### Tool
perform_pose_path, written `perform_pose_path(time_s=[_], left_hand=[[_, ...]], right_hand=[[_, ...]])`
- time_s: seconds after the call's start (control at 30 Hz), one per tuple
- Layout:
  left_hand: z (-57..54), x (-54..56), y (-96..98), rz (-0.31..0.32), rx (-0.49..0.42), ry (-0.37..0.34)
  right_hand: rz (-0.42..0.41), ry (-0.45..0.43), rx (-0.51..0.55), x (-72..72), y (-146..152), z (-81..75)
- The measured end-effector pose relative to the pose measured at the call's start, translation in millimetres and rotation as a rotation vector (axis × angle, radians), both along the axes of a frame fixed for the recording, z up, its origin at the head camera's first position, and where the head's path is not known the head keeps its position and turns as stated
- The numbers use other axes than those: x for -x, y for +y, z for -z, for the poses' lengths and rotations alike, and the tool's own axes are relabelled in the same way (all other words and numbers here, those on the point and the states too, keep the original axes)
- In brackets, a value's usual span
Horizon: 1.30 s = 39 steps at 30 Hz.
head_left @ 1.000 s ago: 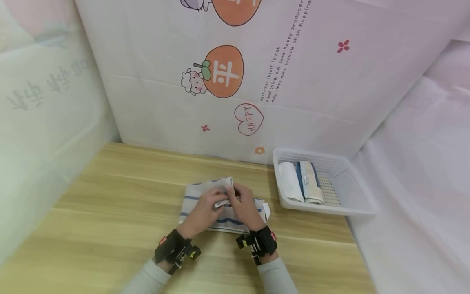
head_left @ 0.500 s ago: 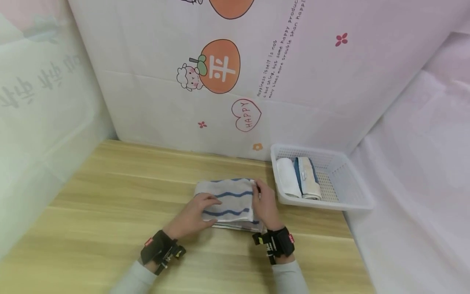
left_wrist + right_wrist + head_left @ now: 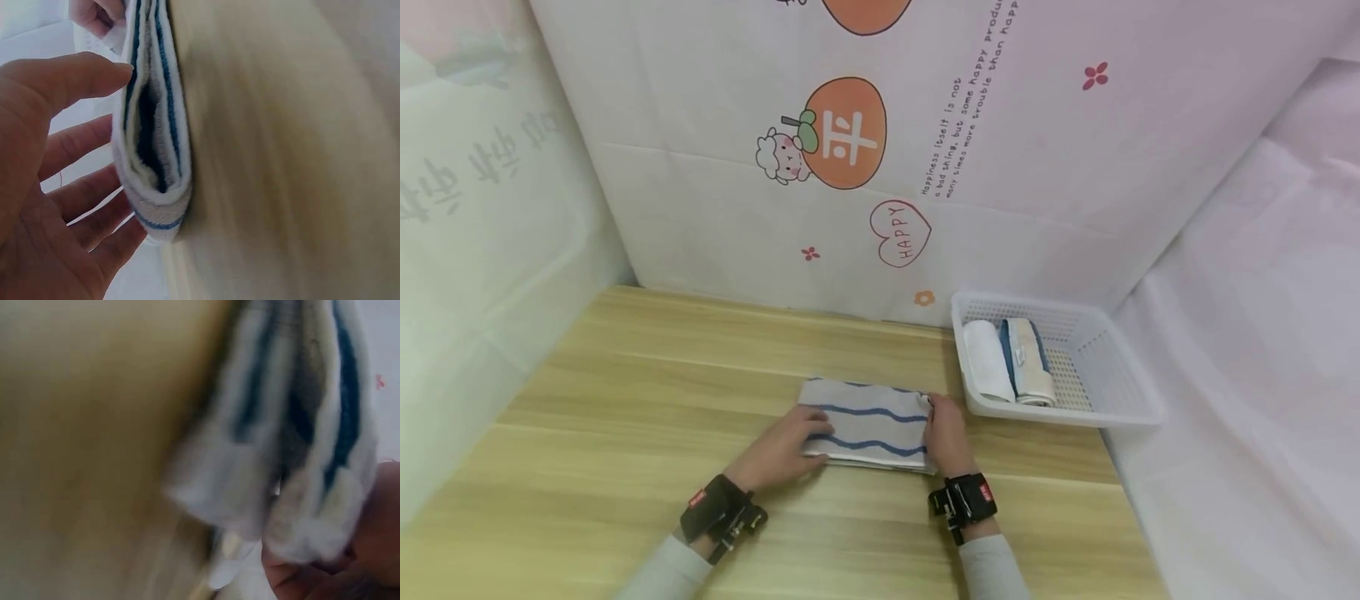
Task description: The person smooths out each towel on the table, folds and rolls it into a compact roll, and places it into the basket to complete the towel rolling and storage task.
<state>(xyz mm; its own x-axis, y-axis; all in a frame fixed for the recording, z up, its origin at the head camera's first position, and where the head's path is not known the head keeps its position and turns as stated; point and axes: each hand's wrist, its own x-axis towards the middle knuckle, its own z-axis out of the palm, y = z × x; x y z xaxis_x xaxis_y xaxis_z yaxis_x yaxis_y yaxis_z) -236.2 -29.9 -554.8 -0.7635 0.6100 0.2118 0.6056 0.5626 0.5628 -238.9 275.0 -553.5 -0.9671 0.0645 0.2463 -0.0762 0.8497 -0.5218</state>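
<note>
A white towel (image 3: 872, 425) with wavy blue stripes lies folded on the table, its long side facing me. My left hand (image 3: 782, 446) rests at its left end; in the left wrist view the thumb (image 3: 94, 75) touches the upper layer while the other fingers spread straight along the folded edge. Stacked layers and a gap between them show at that end. My right hand (image 3: 949, 437) grips the right end near the far corner. The right wrist view is blurred, with loose layer ends of the towel standing apart and the right hand's fingers (image 3: 306, 584) partly hidden behind them.
A white plastic basket (image 3: 1075, 417) stands to the right of the towel, near the back wall. Inside, on its left side, are a white rolled towel (image 3: 987, 358) and a beige-and-blue one (image 3: 1033, 362). Printed cloth (image 3: 737, 225) hangs behind and at both sides of the wooden table (image 3: 625, 433).
The towel's raised part has come down flat into a narrower strip. My hands have moved apart from its middle to its two ends, and the right hand has shifted rightward.
</note>
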Motion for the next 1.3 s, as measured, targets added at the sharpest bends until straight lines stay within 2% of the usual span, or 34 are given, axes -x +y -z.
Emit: perform_pose_path(time_s=[0.1, 0.23, 0.33, 0.43, 0.53, 0.6, 0.67, 0.83, 0.97, 1.07, 1.17, 1.3], left_hand=[[1.9, 0.0, 1.4, -0.001, 0.011, -0.003], [1.4, 0.3, 3.6, -0.015, 0.025, 0.003], [-2.8, 0.5, 5.4, -0.023, 0.028, 0.013], [-12.2, 0.2, 7.1, -0.028, 0.011, -0.009], [-22.5, -0.3, 10.5, 0.029, 0.010, -0.041], [-27.2, -1.5, 11.4, 0.072, 0.014, -0.055], [-28.9, -2.7, 10.4, 0.096, 0.018, -0.020], [-22.8, -5.7, 0.9, 0.034, 0.054, 0.052], [-15.3, -9.5, -3.8, 0.030, 0.095, 0.035], [-11.2, -13.5, -3.8, 0.017, 0.102, 0.022], [-8.8, -16.7, -3.4, -0.002, 0.100, 0.010], [-8.1, -19.7, -5.5, -0.016, 0.086, -0.004]], right_hand=[[0.024, 0.015, -0.069, -4.0, 0.0, -1.7], [0.072, 0.032, -0.087, -19.0, -9.9, -16.4], [0.021, 0.041, -0.101, -33.9, -26.7, -26.3], [-0.057, -0.004, -0.158, -42.3, -45.6, -28.6], [-0.085, -0.073, -0.192, -42.4, -57.6, -26.3], [-0.089, -0.110, -0.199, -37.7, -62.1, -23.4], [-0.117, -0.140, -0.201, -30.4, -64.7, -20.9], [-0.272, -0.207, -0.145, -3.9, -65.2, -13.3], [-0.399, -0.230, -0.095, 19.2, -62.1, -13.3], [-0.472, -0.228, -0.106, 33.9, -62.1, -16.1], [-0.489, -0.249, -0.115, 44.0, -64.7, -19.9], [-0.454, -0.328, -0.151, 51.7, -70.0, -23.2]])
